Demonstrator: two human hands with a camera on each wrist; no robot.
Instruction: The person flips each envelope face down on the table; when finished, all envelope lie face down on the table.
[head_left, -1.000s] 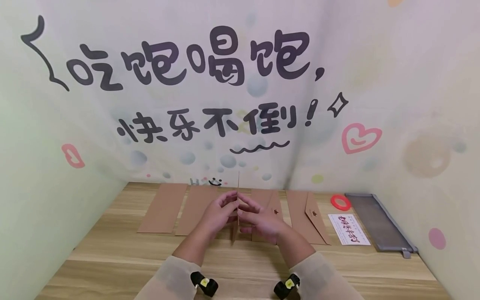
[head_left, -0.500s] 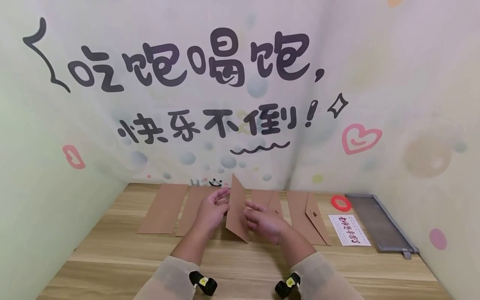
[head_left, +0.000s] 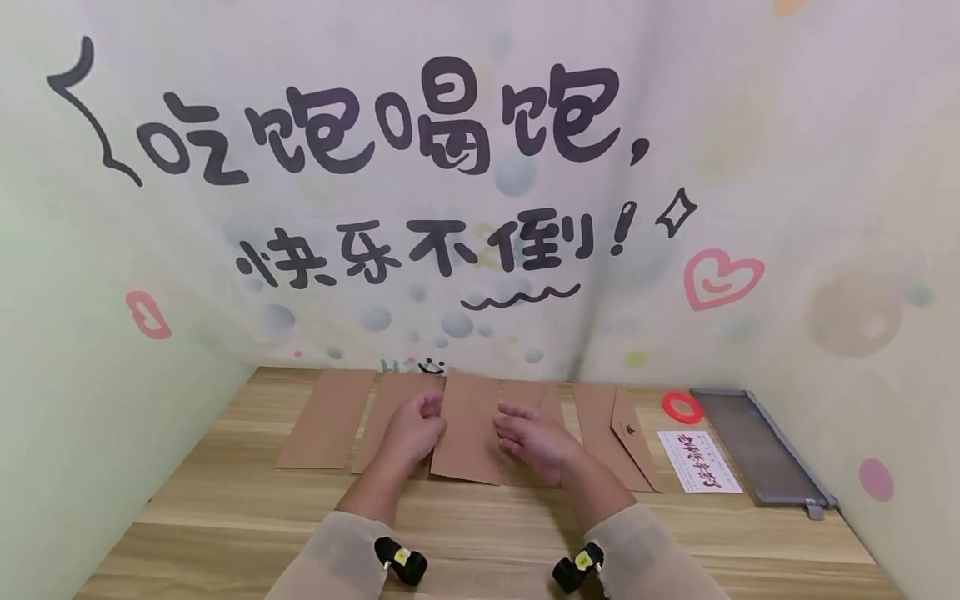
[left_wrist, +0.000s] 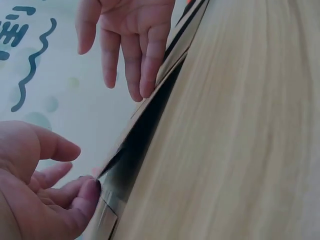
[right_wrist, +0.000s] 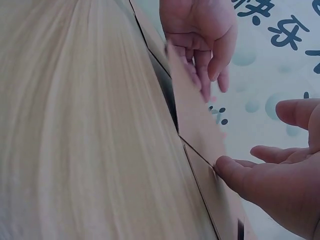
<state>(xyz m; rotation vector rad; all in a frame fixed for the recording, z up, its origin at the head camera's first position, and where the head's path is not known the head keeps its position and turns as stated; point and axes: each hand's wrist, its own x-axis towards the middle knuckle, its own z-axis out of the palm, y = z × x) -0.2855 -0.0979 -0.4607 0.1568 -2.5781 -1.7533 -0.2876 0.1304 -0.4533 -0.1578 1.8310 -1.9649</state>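
A plain brown envelope (head_left: 468, 429) in the middle of the row slants over the table, its left edge raised and its right edge low. At that raised edge my left hand (head_left: 412, 429) touches the paper with loosely bent fingertips; its thumb stands apart in the left wrist view, where a dark gap shows under the envelope. My right hand (head_left: 536, 442) is by the low right edge, over the neighbouring brown envelope (head_left: 534, 392). In the right wrist view its fingers (right_wrist: 235, 172) reach the seam between the two envelopes, thumb spread away.
Two plain brown envelopes (head_left: 326, 417) lie to the left, the nearer partly behind my left hand. Rightward are a brown envelope with a slanted flap (head_left: 600, 425), a red ring (head_left: 682, 407), a white card with red writing (head_left: 699, 461) and a grey mesh pouch (head_left: 765, 446). A printed cloth hangs behind.
The middle envelope has tipped from upright on edge, between both hands, down to nearly flat with its plain face up. My hands have moved apart, the left one leftward.
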